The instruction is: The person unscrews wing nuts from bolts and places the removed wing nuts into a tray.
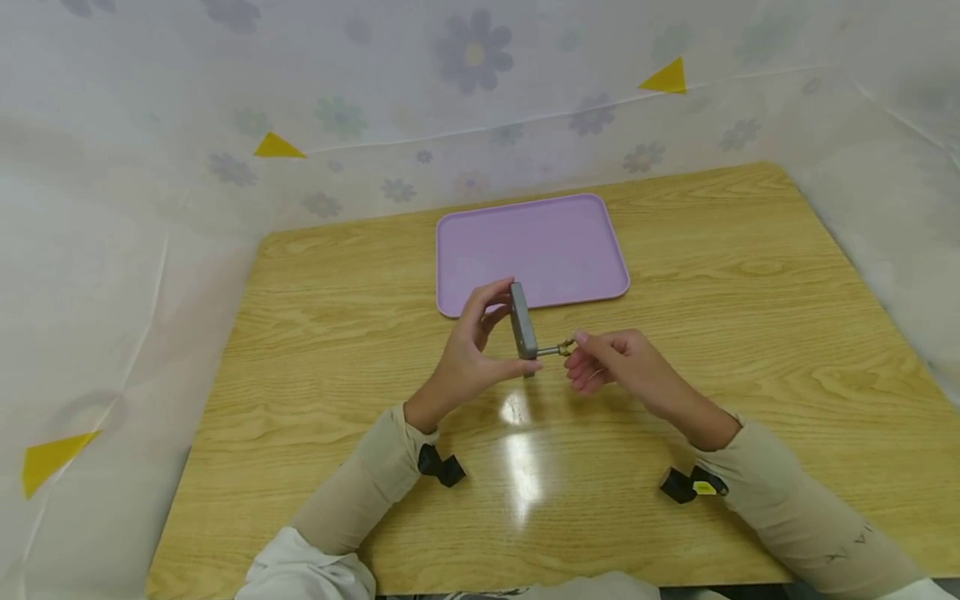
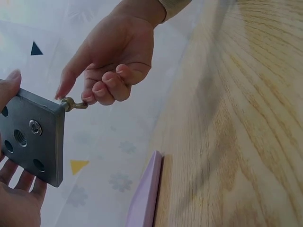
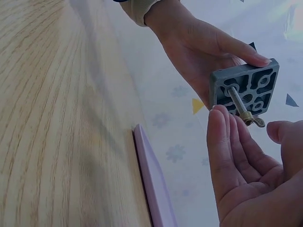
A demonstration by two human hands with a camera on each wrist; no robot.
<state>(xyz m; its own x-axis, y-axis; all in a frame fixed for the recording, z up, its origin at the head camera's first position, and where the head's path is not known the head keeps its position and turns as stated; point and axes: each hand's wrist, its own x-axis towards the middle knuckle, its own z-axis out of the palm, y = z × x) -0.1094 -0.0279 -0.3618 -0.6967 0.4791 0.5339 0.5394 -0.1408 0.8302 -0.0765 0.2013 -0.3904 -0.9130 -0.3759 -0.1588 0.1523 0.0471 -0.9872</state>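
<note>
My left hand (image 1: 480, 342) grips a grey square metal plate (image 1: 522, 321) by its edges, thumb below and fingers above in the head view. The plate stands on edge, raised over the table. Its smooth face, in the left wrist view, has several round holes and a bolt head (image 2: 35, 127) in one of them. From its ribbed face the threaded bolt (image 3: 236, 98) sticks out, with a brass wing nut (image 3: 250, 118) near its end. My right hand (image 1: 622, 367) has thumb and forefinger at the wing nut, one on each side; its other fingers are loosely bent below.
A lilac tray (image 1: 532, 242) lies at the back of the wood-grain table (image 1: 330, 350), behind my hands. A pale flowered sheet (image 1: 390, 108) with yellow triangles stands around the table's back and sides. Both wrists carry small black cameras.
</note>
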